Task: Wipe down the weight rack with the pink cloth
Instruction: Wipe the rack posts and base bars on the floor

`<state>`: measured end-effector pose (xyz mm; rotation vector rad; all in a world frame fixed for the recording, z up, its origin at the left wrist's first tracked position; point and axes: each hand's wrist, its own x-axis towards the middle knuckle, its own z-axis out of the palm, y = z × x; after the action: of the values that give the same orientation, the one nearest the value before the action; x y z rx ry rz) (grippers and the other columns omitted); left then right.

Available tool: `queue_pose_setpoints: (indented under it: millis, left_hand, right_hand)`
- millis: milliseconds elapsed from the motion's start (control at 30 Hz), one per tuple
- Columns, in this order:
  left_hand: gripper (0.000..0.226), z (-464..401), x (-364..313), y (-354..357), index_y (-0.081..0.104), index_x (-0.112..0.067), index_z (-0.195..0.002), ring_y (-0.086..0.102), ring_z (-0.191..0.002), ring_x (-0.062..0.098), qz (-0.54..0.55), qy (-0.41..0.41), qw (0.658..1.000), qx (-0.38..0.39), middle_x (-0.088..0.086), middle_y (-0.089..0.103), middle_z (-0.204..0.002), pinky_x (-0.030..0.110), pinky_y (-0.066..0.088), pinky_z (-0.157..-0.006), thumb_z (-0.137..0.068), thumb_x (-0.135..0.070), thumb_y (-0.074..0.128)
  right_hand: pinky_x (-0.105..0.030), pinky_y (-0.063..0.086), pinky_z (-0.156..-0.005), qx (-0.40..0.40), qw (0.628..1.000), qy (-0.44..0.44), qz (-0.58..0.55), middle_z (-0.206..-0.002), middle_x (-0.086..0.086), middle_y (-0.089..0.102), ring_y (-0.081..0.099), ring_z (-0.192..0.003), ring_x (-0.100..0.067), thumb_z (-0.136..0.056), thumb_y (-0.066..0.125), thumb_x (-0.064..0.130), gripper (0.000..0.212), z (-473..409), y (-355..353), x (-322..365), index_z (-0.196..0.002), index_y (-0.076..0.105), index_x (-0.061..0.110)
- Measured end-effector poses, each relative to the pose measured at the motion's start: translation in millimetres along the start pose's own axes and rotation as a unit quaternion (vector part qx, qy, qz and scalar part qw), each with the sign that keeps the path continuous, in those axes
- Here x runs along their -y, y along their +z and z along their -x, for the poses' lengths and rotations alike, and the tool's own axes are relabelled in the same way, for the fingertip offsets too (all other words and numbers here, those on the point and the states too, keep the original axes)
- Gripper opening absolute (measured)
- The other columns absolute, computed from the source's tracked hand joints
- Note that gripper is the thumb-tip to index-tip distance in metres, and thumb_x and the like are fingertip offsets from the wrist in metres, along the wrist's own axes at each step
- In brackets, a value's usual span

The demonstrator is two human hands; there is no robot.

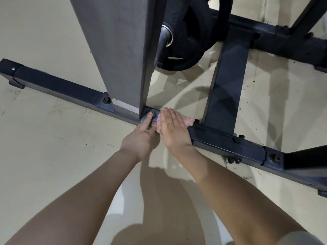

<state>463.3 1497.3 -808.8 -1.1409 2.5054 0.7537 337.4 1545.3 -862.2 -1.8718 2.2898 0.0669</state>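
the pale floor [44,138] carries the dark weight rack [221,85], with a grey upright [120,55] rising from its long base bar [230,142] and a black weight plate [191,41] behind. the right hand [174,129] lies flat on the pink cloth [190,121], fingers straight and close together, pressing it onto the base bar just right of the upright. the left hand [139,140] points two extended fingers at a bolt [153,115] beside the cloth, seemingly touching it.
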Motion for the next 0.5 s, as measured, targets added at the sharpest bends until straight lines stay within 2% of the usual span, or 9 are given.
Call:
queue_pose_setpoints:
  millis: [100,167,200,233,300,333,400,433,500]
  left_hand:
    - [0.072,1,-2,-3,0.009,-0.03,-0.149,0.004,-0.144,0.009,-0.005,-0.019,1.0,0.011,-0.015,-0.023,-0.153,0.023,0.035,-0.091,-0.088,-0.002,0.033]
    - [0.071,1,-6,-1,0.009,-0.025,-0.15,0.004,-0.144,0.01,-0.027,-0.025,0.999,0.008,-0.012,-0.025,-0.153,0.024,0.036,-0.092,-0.088,0.0,0.033]
    - [0.069,2,-10,0,0.01,-0.022,-0.15,0.005,-0.144,0.012,-0.029,-0.033,0.999,-0.001,-0.009,-0.024,-0.154,0.024,0.036,-0.091,-0.089,0.0,0.032]
    - [0.066,3,-14,2,0.011,-0.019,-0.15,0.006,-0.144,0.014,-0.034,-0.03,0.999,-0.013,-0.006,-0.023,-0.154,0.024,0.034,-0.093,-0.089,-0.001,0.032]
    - [0.064,5,-26,11,0.01,-0.012,-0.149,0.002,-0.145,0.019,-0.068,0.005,0.997,-0.048,0.002,-0.021,-0.155,0.024,0.021,-0.108,-0.09,-0.001,0.033]
    - [0.067,6,-31,19,0.007,-0.01,-0.149,-0.001,-0.145,0.02,-0.086,0.03,0.994,-0.057,0.005,-0.02,-0.155,0.026,0.01,-0.113,-0.089,-0.001,0.035]
    - [0.075,6,-42,32,-0.001,-0.01,-0.149,-0.003,-0.145,0.02,-0.094,0.054,0.993,-0.044,0.007,-0.018,-0.156,0.027,-0.001,-0.115,-0.087,-0.001,0.039]
    - [0.076,5,-45,37,-0.003,-0.011,-0.149,-0.003,-0.145,0.019,-0.092,0.054,0.994,-0.034,0.006,-0.017,-0.156,0.027,-0.002,-0.115,-0.087,-0.002,0.039]
    - [0.074,1,-47,42,-0.004,-0.012,-0.149,-0.005,-0.145,0.017,-0.095,0.051,0.994,-0.025,0.005,-0.015,-0.157,0.027,-0.003,-0.115,-0.088,-0.003,0.036]
  right_hand:
    - [-0.03,0.009,-0.119,-0.089,0.995,-0.04,-0.023,-0.155,-0.016,0.02,0.017,-0.144,-0.027,-0.09,0.02,-0.002,0.057,30,-2,-14,-0.147,0.017,-0.001]
    - [-0.022,-0.001,-0.117,-0.037,0.993,-0.08,-0.075,-0.158,-0.008,0.011,0.01,-0.146,-0.021,-0.082,0.02,-0.01,0.069,66,-4,-33,-0.149,0.012,0.005]
    - [-0.019,-0.005,-0.115,-0.009,0.99,-0.056,-0.132,-0.158,-0.004,0.009,0.008,-0.146,-0.018,-0.082,0.023,-0.014,0.073,82,-8,-43,-0.15,0.011,0.01]
    - [-0.02,0.0,-0.116,-0.011,0.982,-0.015,-0.19,-0.158,-0.002,0.013,0.011,-0.145,-0.016,-0.084,0.027,-0.014,0.072,90,-13,-54,-0.15,0.015,0.013]
    - [-0.03,0.017,-0.117,-0.098,0.962,0.093,-0.237,-0.156,-0.005,0.021,0.017,-0.142,-0.015,-0.088,0.037,-0.011,0.066,90,-26,-76,-0.149,0.022,0.01]
    - [-0.03,0.02,-0.116,-0.138,0.955,0.127,-0.228,-0.155,-0.007,0.02,0.017,-0.142,-0.017,-0.087,0.042,-0.01,0.068,85,-29,-84,-0.149,0.02,0.008]
    - [-0.03,0.017,-0.114,-0.135,0.959,0.118,-0.221,-0.155,-0.012,0.021,0.02,-0.142,-0.028,-0.095,0.041,0.006,0.058,74,-30,-85,-0.149,0.019,0.012]
    - [-0.033,0.018,-0.113,-0.09,0.966,0.105,-0.22,-0.153,-0.016,0.024,0.023,-0.14,-0.036,-0.1,0.033,0.019,0.05,71,-25,-80,-0.148,0.021,0.013]
    - [-0.038,0.006,-0.116,-0.015,0.981,0.12,-0.149,-0.155,-0.022,0.011,0.008,-0.142,-0.043,-0.102,0.024,0.036,0.058,67,-6,-61,-0.15,0.009,0.007]
